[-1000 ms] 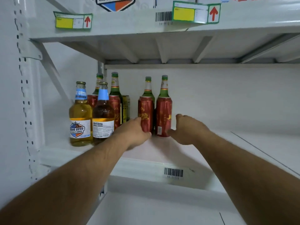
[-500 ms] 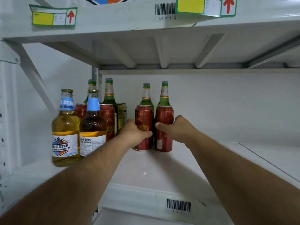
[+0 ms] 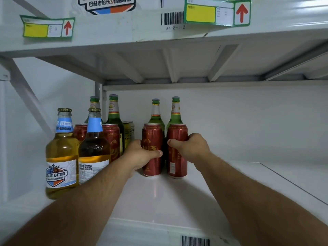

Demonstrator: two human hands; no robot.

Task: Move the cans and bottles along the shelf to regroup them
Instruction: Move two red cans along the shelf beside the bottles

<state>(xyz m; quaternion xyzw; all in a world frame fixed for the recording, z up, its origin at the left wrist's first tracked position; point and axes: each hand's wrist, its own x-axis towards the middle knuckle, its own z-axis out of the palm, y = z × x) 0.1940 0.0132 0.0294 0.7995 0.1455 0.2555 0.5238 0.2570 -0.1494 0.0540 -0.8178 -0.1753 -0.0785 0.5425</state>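
Head view, white metal shelf point(image 3: 177, 196), both of your arms reaching in.

Your left hand point(image 3: 142, 155) is wrapped round the left red can point(image 3: 152, 137), thumb across its front, fingers curled behind. Your right hand point(image 3: 192, 146) grips the right red can point(image 3: 177, 166) the same way, thumb on the front face, fingers round the far side. Both cans stand upright on the shelf, just beside each other with a narrow dark gap between them, near the middle of the shelf's depth.

Directly behind each held can stands a green bottle: one behind the left can point(image 3: 156, 114), one behind the right can point(image 3: 176, 112). Only necks and shoulders show above the can tops.

Left group, apart from the held pair: two amber bottles with blue neck labels at the front, the outer one point(image 3: 62, 157) and the inner one point(image 3: 94, 153), touching or nearly so. Behind them, two more red cans point(image 3: 112, 139), partly hidden, then two further green bottles point(image 3: 113, 110). A yellowish can point(image 3: 128, 132) sits at the back between the two groups; its print is too small to read.

The upper shelf beam point(image 3: 124, 38) carries two yellow labels with red arrows point(image 3: 48, 28) and a barcode sticker point(image 3: 172, 18) marked A4-8-1-2.
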